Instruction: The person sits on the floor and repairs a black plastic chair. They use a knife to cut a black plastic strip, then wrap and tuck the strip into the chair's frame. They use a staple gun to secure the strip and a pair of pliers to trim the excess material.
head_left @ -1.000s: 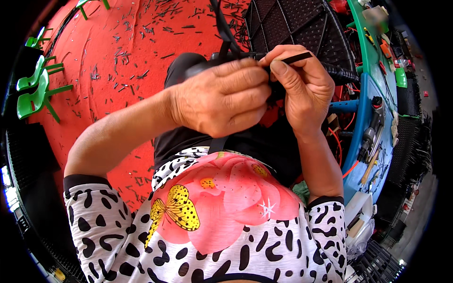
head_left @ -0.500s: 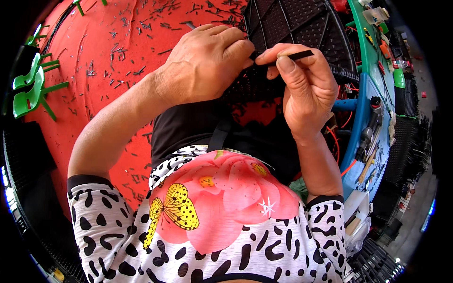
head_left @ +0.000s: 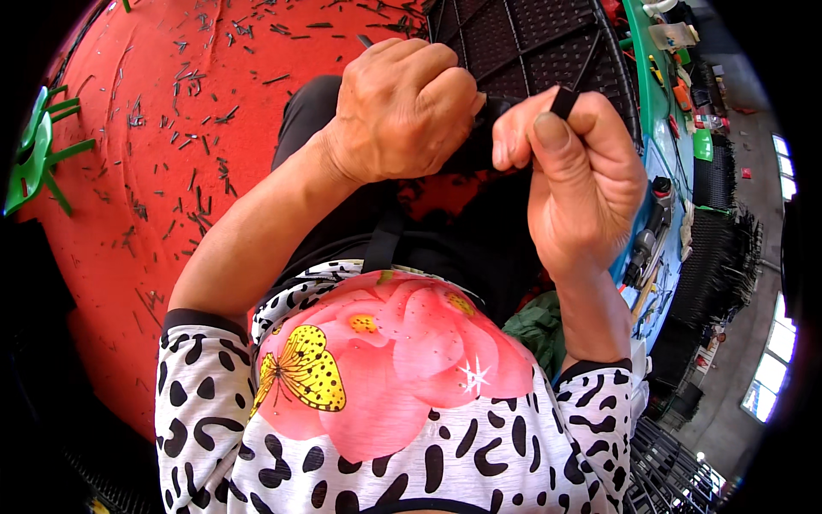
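My left hand point(head_left: 404, 111) is closed in a fist, back of the hand up, over the near edge of a black woven wicker panel point(head_left: 505, 53). A small grey tip point(head_left: 365, 40) sticks out beyond its knuckles; what the fist holds is hidden. To the right, my right hand point(head_left: 586, 176) is closed with thumb against curled fingers, pinching a flat black strip point(head_left: 564, 102). The strip's short end stands up past the thumb. Between the two hands, dark material hides where the strip runs. The panel lies beyond my lap, crossed by thin black ribs.
Short black offcuts point(head_left: 201, 201) litter the red floor covering. Small green chairs point(head_left: 38, 158) stand at the left. On the right, a green and blue table holds a power tool point(head_left: 652, 224), a clear container point(head_left: 674, 35) and other tools. Green crumpled cloth point(head_left: 538, 330) lies by my right forearm.
Both hands have shifted right in the picture, and the gap between them has widened slightly. The black strip's end in my right hand has turned from pointing sideways to more upright.
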The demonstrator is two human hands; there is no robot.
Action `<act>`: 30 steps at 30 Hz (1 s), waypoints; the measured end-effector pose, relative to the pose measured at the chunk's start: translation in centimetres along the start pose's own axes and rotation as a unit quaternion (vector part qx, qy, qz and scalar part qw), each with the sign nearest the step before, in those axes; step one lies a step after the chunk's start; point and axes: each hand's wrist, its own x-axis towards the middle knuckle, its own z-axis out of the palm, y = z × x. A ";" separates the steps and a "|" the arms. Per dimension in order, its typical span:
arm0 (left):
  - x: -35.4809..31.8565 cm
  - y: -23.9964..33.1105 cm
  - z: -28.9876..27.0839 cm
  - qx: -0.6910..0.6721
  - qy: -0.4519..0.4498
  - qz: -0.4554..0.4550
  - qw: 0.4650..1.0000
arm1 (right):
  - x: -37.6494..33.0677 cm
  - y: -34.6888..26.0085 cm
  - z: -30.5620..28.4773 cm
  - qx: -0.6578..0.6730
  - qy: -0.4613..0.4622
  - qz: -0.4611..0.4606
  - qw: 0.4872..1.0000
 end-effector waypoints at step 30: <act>-0.4 0.1 -0.7 -0.106 -0.053 -0.083 0.990 | 10.1 4.6 -1.7 -0.166 -0.110 0.150 0.968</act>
